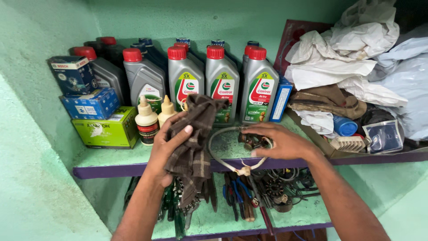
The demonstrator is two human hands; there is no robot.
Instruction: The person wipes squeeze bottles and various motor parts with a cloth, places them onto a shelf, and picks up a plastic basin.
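My left hand [166, 145] grips a brown checked rag [194, 138] that hangs down over the front edge of the upper shelf [111, 167]. My right hand [278, 143] rests on that shelf, its fingers closed on a small dark metal part [251, 141] tied to a loop of pale cable [223, 156]. The cable loop hangs over the purple shelf edge, ending in a knot. Both hands are close together in front of a row of grey oil bottles with red caps [223, 85].
Small cardboard boxes [96, 116] and two pale squeeze bottles [154, 118] stand on the shelf's left. A tray with crumpled white cloths and bags [347, 58] fills the right. The lower shelf holds pliers, screwdrivers and dark metal parts [249, 196]. Green walls enclose the shelves.
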